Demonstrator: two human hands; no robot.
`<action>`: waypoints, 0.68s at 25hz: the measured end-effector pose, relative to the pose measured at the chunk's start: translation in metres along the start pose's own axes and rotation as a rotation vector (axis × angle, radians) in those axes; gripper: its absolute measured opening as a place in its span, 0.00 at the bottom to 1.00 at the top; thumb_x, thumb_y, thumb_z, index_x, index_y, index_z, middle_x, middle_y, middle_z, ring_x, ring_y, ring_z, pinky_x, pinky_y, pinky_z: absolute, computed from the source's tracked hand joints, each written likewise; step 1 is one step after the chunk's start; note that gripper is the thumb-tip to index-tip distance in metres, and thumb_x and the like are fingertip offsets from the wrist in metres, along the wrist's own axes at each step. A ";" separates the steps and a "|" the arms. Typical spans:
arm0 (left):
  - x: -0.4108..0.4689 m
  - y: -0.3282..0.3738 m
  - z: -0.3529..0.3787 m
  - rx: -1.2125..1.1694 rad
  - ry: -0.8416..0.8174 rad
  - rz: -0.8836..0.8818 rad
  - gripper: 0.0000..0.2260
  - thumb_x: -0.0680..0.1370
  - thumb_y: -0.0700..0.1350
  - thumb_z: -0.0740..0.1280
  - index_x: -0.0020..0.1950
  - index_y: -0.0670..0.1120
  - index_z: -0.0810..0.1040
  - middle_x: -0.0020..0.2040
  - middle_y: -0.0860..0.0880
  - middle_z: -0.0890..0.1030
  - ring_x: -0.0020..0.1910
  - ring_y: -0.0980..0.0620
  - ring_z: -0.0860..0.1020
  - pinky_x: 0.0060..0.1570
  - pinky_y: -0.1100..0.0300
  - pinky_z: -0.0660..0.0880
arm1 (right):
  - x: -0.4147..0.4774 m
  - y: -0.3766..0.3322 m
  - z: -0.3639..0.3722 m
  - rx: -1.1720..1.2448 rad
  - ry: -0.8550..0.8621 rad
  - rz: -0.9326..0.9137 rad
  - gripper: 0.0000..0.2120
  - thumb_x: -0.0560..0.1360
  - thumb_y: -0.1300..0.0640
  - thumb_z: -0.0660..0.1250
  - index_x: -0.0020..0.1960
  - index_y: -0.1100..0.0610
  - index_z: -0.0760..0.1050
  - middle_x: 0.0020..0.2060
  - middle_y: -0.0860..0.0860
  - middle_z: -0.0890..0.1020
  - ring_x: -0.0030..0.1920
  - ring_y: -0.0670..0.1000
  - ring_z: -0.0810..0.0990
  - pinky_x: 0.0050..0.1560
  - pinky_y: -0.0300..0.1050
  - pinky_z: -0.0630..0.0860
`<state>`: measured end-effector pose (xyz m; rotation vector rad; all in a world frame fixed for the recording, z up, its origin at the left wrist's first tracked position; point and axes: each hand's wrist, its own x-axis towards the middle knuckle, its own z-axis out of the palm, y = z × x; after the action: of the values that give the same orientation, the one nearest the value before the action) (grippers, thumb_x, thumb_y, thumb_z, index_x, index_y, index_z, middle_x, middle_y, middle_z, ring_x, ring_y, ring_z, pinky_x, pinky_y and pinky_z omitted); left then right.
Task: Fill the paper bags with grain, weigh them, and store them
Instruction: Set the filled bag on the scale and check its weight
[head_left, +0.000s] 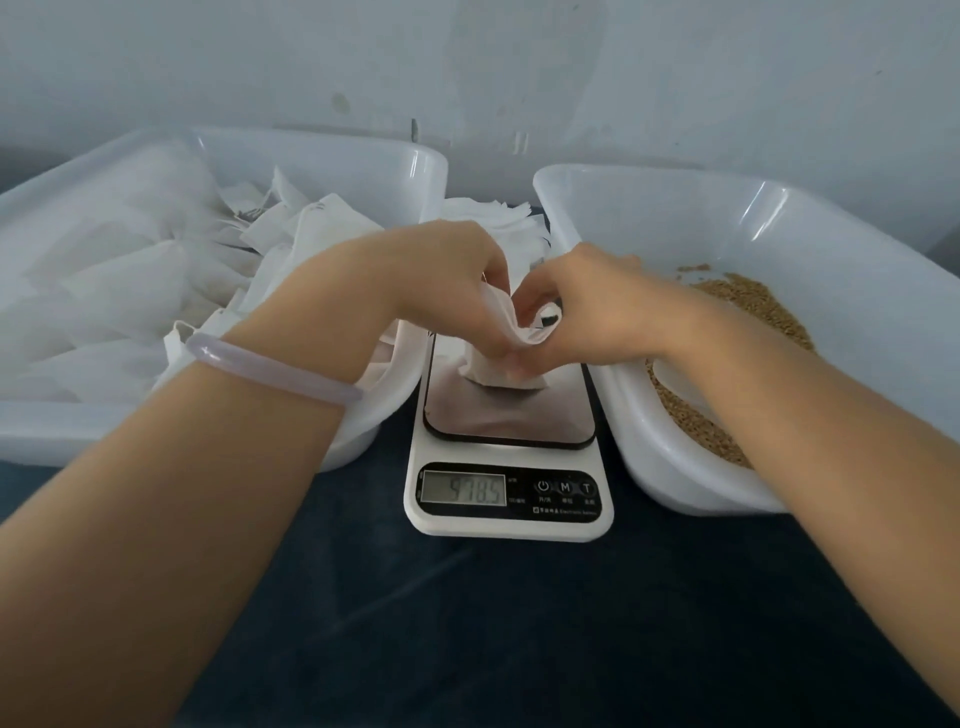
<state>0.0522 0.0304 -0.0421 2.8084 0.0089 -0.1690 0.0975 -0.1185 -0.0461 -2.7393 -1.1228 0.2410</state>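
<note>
A small white paper bag (506, 371) stands on the dark platform of a white kitchen scale (511, 512), whose display shows digits. My left hand (452, 273) and my right hand (582, 299) both pinch the bag's crumpled top from either side, fingers curled round the paper. Brown grain (753, 312) lies in the white tub (675, 208) on the right. The white tub (322, 156) on the left holds several white paper bags (130, 291).
A stack of flat white bags (498, 213) lies behind the scale between the two tubs. A pale bangle (270, 366) sits on my left wrist. The tubs and scale rest on a dark blue cloth (493, 623); a grey wall rises close behind.
</note>
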 end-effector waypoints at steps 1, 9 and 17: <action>-0.001 0.000 -0.001 -0.018 0.003 -0.003 0.23 0.60 0.60 0.76 0.51 0.56 0.78 0.51 0.55 0.80 0.53 0.54 0.78 0.55 0.52 0.75 | 0.000 0.000 -0.001 0.026 -0.002 -0.004 0.28 0.58 0.39 0.74 0.55 0.48 0.77 0.53 0.44 0.80 0.57 0.47 0.75 0.62 0.52 0.69; -0.002 -0.004 -0.002 -0.086 0.011 0.021 0.23 0.58 0.63 0.75 0.50 0.59 0.78 0.46 0.61 0.78 0.46 0.62 0.76 0.48 0.62 0.73 | 0.002 0.010 -0.008 0.117 -0.092 -0.032 0.37 0.54 0.38 0.74 0.61 0.49 0.76 0.56 0.40 0.79 0.59 0.42 0.75 0.63 0.46 0.70; -0.002 -0.004 -0.003 -0.091 0.012 0.041 0.25 0.56 0.65 0.73 0.50 0.59 0.78 0.46 0.61 0.78 0.45 0.62 0.76 0.46 0.64 0.73 | 0.002 0.014 -0.008 0.150 -0.102 -0.042 0.34 0.57 0.39 0.75 0.61 0.48 0.76 0.54 0.39 0.79 0.58 0.41 0.75 0.63 0.44 0.69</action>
<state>0.0504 0.0355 -0.0406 2.7163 -0.0370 -0.1392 0.1100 -0.1273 -0.0417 -2.5946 -1.1366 0.4455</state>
